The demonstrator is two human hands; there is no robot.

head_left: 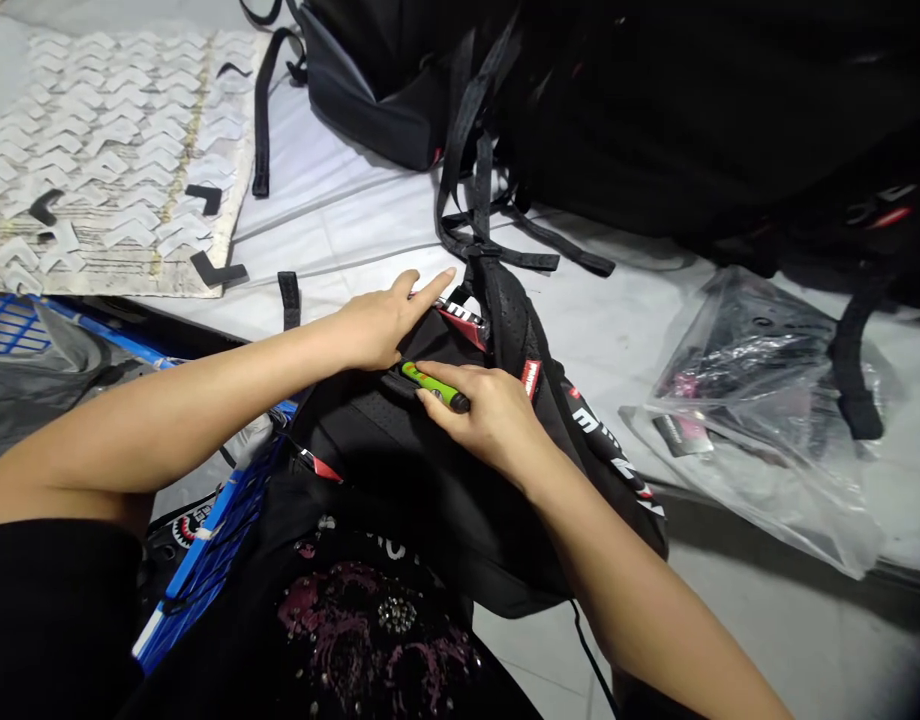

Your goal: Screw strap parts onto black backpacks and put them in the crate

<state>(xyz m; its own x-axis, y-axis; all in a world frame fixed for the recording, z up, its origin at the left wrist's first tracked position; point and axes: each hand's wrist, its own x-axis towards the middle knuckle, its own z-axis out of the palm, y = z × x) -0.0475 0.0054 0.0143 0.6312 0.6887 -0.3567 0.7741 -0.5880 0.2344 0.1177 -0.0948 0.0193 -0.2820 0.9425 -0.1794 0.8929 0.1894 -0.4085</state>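
Head view: right hand [497, 412] is finger-clamping green tool [434, 385] at black backpack [415, 475]; left hand [377, 325] is touching backpack, finger grip indiscernible; work is seemingly awaiting completion, remainder unclear.

The bare left forearm [205, 410] extended from the left side and rose a little toward the middle. The left hand [377, 325] had one finger [434, 290] stretched out straight, while some other fingers were bent and partly hidden. The bare right forearm [617, 540] slanted up from the lower right. The right hand [497, 410], near the left one, was closed in a hold, its forefinger [449, 371] reaching leftward.
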